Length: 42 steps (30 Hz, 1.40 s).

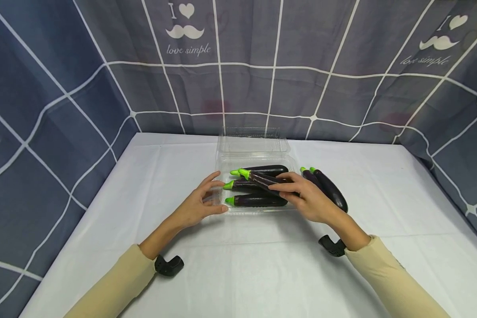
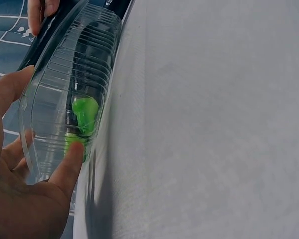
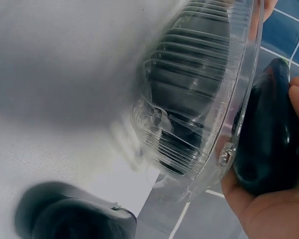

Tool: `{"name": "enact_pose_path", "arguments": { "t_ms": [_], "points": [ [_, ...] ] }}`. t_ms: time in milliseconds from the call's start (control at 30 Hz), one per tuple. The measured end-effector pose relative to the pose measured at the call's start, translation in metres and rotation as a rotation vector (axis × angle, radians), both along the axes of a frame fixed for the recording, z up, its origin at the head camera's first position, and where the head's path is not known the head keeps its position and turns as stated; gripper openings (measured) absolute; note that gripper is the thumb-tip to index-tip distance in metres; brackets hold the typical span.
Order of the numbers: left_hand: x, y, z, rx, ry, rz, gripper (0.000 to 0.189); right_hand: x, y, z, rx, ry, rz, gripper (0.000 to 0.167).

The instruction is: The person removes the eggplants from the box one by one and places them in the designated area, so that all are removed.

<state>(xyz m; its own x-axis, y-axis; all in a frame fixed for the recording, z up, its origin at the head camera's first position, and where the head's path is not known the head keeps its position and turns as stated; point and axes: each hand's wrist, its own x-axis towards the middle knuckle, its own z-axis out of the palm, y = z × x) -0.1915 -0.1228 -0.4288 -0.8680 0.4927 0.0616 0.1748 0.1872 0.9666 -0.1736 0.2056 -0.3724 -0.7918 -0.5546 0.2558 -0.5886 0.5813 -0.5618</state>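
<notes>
A clear plastic clamshell box lies with its lid raised at the back. Three dark eggplants with green stem ends lie inside; the nearest eggplant runs along the front wall. My right hand holds another eggplant by its thick end, slanting over those in the box, its green tip pointing left. In the right wrist view the held eggplant sits between thumb and fingers beside the box wall. My left hand is at the box's left side, fingers spread, the thumb touching the wall in the left wrist view.
Two more eggplants lie on the white-covered table just right of the box, partly behind my right hand. Dark curtains with white lines stand behind and at both sides. A black curved mount sits on each wrist.
</notes>
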Motion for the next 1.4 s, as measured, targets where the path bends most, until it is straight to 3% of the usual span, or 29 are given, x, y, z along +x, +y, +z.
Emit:
{"name": "enact_pose_path", "arguments": {
  "t_ms": [333, 733, 1100, 1400],
  "points": [
    [-0.001, 0.001, -0.001, 0.000, 0.000, 0.003, 0.062, 0.005, 0.005, 0.000, -0.037, 0.054, -0.047, 0.029],
    [0.000, 0.002, 0.000, -0.018, -0.004, 0.019, 0.062, 0.011, 0.012, -0.001, -0.073, 0.013, -0.128, 0.030],
    [0.000, 0.002, 0.000, -0.026, 0.003, 0.018, 0.062, 0.014, 0.018, -0.001, -0.073, 0.034, -0.111, 0.034],
    [0.000, 0.001, 0.000, -0.035, -0.001, 0.019, 0.063, 0.015, 0.019, 0.002, -0.124, 0.026, -0.151, 0.033]
  ]
}}
